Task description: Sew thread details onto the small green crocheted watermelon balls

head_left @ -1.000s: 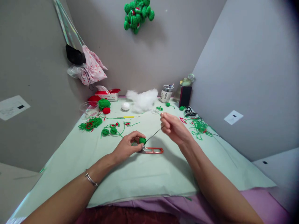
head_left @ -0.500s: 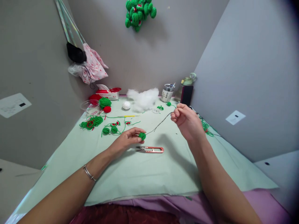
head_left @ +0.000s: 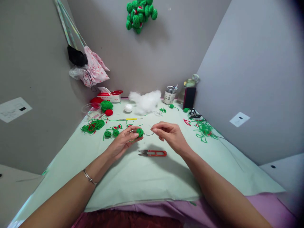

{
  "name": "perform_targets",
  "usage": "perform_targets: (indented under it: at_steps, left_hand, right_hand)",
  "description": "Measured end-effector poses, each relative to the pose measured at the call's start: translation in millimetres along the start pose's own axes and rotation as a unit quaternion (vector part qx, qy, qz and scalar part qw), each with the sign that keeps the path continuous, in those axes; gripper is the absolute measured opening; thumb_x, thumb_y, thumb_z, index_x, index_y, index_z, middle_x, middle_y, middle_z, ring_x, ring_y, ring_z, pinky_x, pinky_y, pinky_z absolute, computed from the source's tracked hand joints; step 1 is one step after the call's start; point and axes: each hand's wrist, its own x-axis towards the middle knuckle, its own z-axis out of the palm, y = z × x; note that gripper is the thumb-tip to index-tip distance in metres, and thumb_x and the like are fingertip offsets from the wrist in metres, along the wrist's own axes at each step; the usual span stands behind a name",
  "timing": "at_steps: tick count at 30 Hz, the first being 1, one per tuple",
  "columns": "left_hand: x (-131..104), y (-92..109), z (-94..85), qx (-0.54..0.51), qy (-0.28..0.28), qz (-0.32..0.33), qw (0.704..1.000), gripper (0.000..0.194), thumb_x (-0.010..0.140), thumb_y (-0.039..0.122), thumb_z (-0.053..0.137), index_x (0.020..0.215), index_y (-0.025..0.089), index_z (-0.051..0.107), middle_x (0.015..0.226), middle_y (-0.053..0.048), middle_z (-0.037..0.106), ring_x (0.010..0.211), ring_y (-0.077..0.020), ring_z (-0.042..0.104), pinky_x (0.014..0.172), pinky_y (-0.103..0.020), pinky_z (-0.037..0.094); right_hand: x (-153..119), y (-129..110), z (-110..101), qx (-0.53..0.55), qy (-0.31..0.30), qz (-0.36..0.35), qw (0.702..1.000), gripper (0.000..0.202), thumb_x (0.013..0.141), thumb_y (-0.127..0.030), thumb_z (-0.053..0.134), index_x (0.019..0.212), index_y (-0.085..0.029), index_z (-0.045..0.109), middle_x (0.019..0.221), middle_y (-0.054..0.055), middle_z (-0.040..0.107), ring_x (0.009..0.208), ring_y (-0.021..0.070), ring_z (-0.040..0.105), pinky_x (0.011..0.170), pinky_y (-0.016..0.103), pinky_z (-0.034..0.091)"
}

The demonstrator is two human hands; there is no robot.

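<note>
Between its thumb and fingers, my left hand point(head_left: 125, 139) holds a small green crocheted ball point(head_left: 140, 132). A dark thread point(head_left: 149, 135) runs from the ball to my right hand point(head_left: 167, 133), whose thumb and forefinger are pinched on a thin needle. The two hands are a short way apart above the table. Just in front of them lie red thread snips point(head_left: 153, 153), blades pointing left. Left of my left hand are two green balls point(head_left: 116, 132) and small red and green crocheted pieces point(head_left: 118, 126).
White stuffing point(head_left: 146, 101), a white yarn ball point(head_left: 128, 108) and a can of pens point(head_left: 169, 95) stand at the back. Green yarn scraps lie left point(head_left: 95, 125) and right point(head_left: 205, 129). A phone point(head_left: 189, 98) leans against a bottle. A yellow-handled hook point(head_left: 131, 119) lies behind my left hand.
My right hand has come down and left, closer to the ball, and the thread now hangs slack. My left hand has raised the ball slightly and shifted it left.
</note>
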Motion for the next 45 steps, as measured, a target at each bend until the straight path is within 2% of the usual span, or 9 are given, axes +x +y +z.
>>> perform_targets:
  at_steps: [3, 6, 11, 19, 22, 29, 38, 42, 45]
  left_hand:
    - [-1.0, 0.5, 1.3, 0.017, 0.007, 0.01, 1.0, 0.027, 0.079, 0.022, 0.074, 0.105, 0.021, 0.067, 0.097, -0.001, 0.067, 0.096, -0.0119, 0.059, 0.107, -0.034, 0.041]
    - [-1.3, 0.3, 1.0, 0.03, 0.017, 0.008, 0.999, 0.03, 0.076, 0.024, 0.076, 0.105, 0.022, 0.067, 0.098, -0.001, 0.066, 0.098, -0.0138, 0.059, 0.106, -0.035, 0.04]
    - [-1.8, 0.3, 0.7, 0.045, 0.02, 0.007, 0.999, 0.031, 0.076, 0.024, 0.075, 0.106, 0.023, 0.066, 0.1, -0.001, 0.064, 0.099, -0.0154, 0.058, 0.102, -0.035, 0.039]
    - [-1.8, 1.5, 2.3, 0.077, 0.032, 0.017, 0.996, 0.031, 0.074, 0.023, 0.076, 0.103, 0.023, 0.065, 0.1, -0.001, 0.064, 0.097, -0.0146, 0.057, 0.088, -0.026, 0.04]
    - [-2.3, 1.5, 2.8, 0.087, 0.033, 0.015, 0.996, 0.03, 0.074, 0.024, 0.076, 0.102, 0.023, 0.065, 0.098, -0.001, 0.065, 0.095, -0.0144, 0.058, 0.087, -0.026, 0.041]
    - [-4.1, 3.7, 8.4, 0.042, 0.013, 0.016, 0.999, 0.026, 0.075, 0.025, 0.076, 0.096, 0.019, 0.063, 0.093, -0.001, 0.066, 0.095, -0.016, 0.061, 0.101, -0.036, 0.041]
    - [-4.0, -0.2, 7.6, 0.073, 0.019, 0.021, 0.997, 0.026, 0.075, 0.025, 0.076, 0.097, 0.021, 0.062, 0.095, -0.001, 0.067, 0.094, -0.0147, 0.06, 0.093, -0.031, 0.042]
    - [-4.0, -3.2, 9.9, 0.07, 0.024, 0.035, 0.997, 0.027, 0.075, 0.027, 0.076, 0.096, 0.021, 0.062, 0.098, -0.002, 0.063, 0.098, -0.0166, 0.059, 0.095, -0.036, 0.045]
    - [-2.5, -6.6, 9.6, 0.079, 0.036, 0.061, 0.994, 0.027, 0.075, 0.03, 0.076, 0.096, 0.021, 0.062, 0.1, -0.002, 0.061, 0.095, -0.0167, 0.059, 0.092, -0.037, 0.047]
  right_hand:
    - [-4.9, 2.9, 9.4, -0.12, -0.01, -0.052, 0.991, 0.013, 0.086, -0.027, 0.065, 0.085, -0.018, 0.074, 0.075, 0.002, 0.061, 0.062, 0.0103, 0.047, 0.058, 0.026, 0.036]
    - [-8.4, 6.9, 14.8, -0.193, -0.024, -0.081, 0.978, 0.013, 0.089, -0.024, 0.062, 0.087, -0.018, 0.074, 0.072, 0.001, 0.058, 0.06, 0.01, 0.046, 0.059, 0.026, 0.036]
    - [-9.8, 12.0, 16.7, -0.224, -0.04, -0.088, 0.97, 0.013, 0.09, -0.024, 0.06, 0.087, -0.019, 0.072, 0.071, 0.0, 0.057, 0.059, 0.0097, 0.045, 0.058, 0.025, 0.035]
    - [-8.9, 10.6, 17.4, -0.234, -0.049, -0.069, 0.969, 0.014, 0.09, -0.025, 0.059, 0.083, -0.02, 0.07, 0.072, 0.001, 0.06, 0.059, 0.0107, 0.045, 0.059, 0.026, 0.035]
    - [-8.3, 10.6, 17.5, -0.224, -0.052, -0.056, 0.972, 0.014, 0.09, -0.025, 0.059, 0.083, -0.02, 0.07, 0.073, 0.001, 0.061, 0.059, 0.0108, 0.045, 0.059, 0.026, 0.035]
    - [-9.4, 11.6, 24.7, -0.126, -0.03, -0.005, 0.992, 0.013, 0.088, -0.028, 0.061, 0.083, -0.017, 0.066, 0.075, 0.002, 0.063, 0.066, 0.0126, 0.05, 0.061, 0.025, 0.037]
    - [-5.8, 18.9, 30.5, -0.061, 0.001, 0.045, 0.997, 0.02, 0.083, -0.036, 0.066, 0.076, -0.018, 0.062, 0.065, -0.002, 0.054, 0.059, 0.0106, 0.042, 0.056, 0.024, 0.034]
    - [-1.8, 24.1, 25.2, -0.062, -0.03, 0.078, 0.995, 0.026, 0.082, -0.04, 0.067, 0.071, -0.017, 0.058, 0.061, -0.003, 0.051, 0.055, 0.0093, 0.041, 0.052, 0.023, 0.032]
    - [1.0, 27.2, 21.7, -0.02, -0.065, 0.109, 0.992, 0.026, 0.081, -0.04, 0.067, 0.072, -0.017, 0.057, 0.06, -0.004, 0.052, 0.052, 0.0085, 0.043, 0.05, 0.022, 0.035]
